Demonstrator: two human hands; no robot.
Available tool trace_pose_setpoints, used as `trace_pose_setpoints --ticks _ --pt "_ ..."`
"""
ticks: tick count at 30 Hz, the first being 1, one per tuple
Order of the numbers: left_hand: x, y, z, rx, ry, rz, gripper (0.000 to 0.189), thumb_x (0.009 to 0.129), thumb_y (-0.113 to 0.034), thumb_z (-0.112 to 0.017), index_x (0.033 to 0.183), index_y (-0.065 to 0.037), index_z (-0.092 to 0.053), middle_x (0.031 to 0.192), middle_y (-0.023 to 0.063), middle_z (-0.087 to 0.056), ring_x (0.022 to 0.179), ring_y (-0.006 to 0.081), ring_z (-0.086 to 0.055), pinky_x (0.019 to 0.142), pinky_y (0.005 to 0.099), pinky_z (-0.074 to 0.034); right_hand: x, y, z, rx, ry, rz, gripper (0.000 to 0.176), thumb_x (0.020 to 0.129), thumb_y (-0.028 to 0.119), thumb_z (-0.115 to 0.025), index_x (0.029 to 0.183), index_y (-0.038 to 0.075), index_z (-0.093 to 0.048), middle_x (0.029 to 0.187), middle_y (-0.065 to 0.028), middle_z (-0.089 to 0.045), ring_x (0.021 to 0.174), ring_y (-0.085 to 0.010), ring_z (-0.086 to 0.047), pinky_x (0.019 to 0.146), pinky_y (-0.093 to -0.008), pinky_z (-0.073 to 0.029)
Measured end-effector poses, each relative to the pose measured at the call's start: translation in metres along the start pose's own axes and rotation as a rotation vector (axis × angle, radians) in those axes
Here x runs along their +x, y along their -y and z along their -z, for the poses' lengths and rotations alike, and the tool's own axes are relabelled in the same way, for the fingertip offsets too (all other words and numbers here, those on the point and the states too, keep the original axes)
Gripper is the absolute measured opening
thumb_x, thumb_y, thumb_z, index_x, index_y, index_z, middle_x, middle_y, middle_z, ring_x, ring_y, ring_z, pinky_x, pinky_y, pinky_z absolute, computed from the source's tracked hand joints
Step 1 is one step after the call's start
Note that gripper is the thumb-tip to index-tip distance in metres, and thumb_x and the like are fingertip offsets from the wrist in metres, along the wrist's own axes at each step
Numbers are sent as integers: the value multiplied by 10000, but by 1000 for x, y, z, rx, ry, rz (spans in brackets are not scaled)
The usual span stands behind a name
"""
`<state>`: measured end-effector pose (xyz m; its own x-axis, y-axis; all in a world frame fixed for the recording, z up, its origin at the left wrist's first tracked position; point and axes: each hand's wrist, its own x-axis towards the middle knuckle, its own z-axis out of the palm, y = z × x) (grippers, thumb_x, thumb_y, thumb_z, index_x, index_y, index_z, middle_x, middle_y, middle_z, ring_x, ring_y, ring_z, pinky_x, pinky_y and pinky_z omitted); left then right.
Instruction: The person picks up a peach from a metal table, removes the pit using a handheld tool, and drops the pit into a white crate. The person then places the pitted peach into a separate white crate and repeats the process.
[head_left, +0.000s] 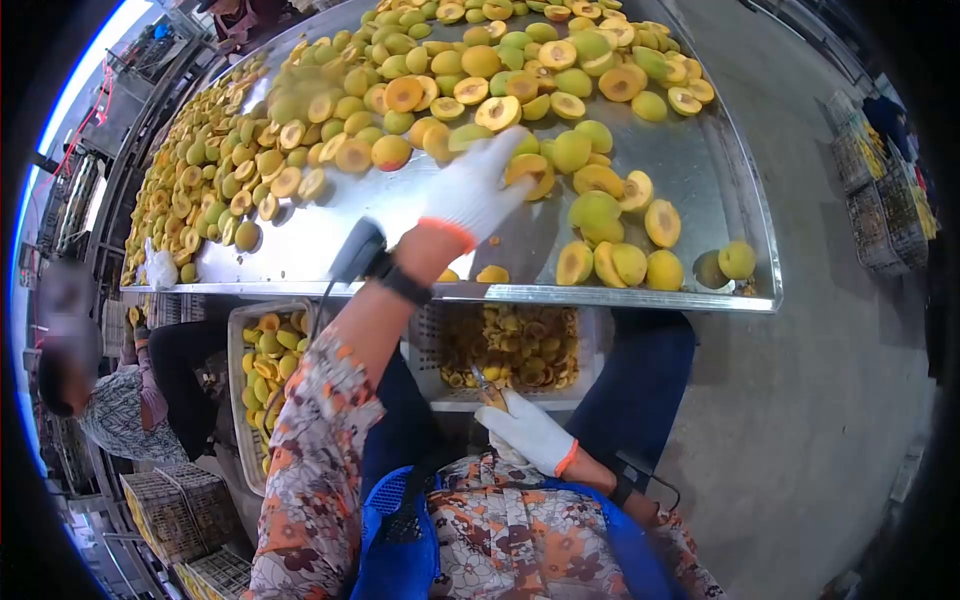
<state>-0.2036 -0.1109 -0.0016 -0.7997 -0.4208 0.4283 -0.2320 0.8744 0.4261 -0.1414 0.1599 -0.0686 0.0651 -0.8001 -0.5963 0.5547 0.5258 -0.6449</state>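
My left hand [475,188], in a white glove with an orange cuff, reaches over a metal table [385,215]. Its fingers are stretched out and spread, with a peach half [532,174] at the gap beside the thumb; whether it is gripped is not clear. Low over my lap, my right hand [532,432], gloved the same way, is closed around a small knife-like tool [488,385] with a metal tip pointing up and left. Halved yellow-green peaches [603,213] lie loose to the right of my left hand, several with cut faces up.
A crate [420,335] of fruit scraps sits between my knees under the table edge. To its left stands a crate [238,385] of peach halves. Heaped peaches [480,62] cover the table's far side. Another person [125,400] sits at left. Stacked crates [872,215] stand at right.
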Motion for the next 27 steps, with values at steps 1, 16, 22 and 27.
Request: trace_pose_setpoints --ticks 1,16,22,27 --pt "13 -9 -14 107 156 20 553 897 -298 -685 1398 -142 -511 1211 198 -622 979 385 -658 843 458 -532 0 -1 2 0 -7 -2 203 1017 214 -581 1015 75 -434 635 17 -443 434 -78 -404 393 -266 -313" --pt "-114 -30 68 -838 101 571 397 880 -177 -720 1193 -32 -522 1021 98 -626 893 174 -673 666 293 -572 -29 21 -11 -480 -319 450 340 969 270 -638 1129 -5 -517 846 -190 -635 805 -328 -637 676 -392 -508" --pt "-176 -53 67 -1442 -71 786 419 839 -106 -587 1248 -25 -543 1069 116 -643 888 203 -675 809 330 -570 -46 54 -46 -685 -349 599 312 978 260 -630 1150 23 -521 952 -277 -638 945 -501 -643 705 -502 -523" --pt "-185 -69 72 -1549 -134 654 356 948 -165 -532 1275 -26 -559 1149 111 -642 1046 187 -630 954 329 -511 -34 40 -46 -900 -430 715 331 982 247 -626 1165 0 -503 905 -302 -644 881 -514 -648 681 -537 -515"
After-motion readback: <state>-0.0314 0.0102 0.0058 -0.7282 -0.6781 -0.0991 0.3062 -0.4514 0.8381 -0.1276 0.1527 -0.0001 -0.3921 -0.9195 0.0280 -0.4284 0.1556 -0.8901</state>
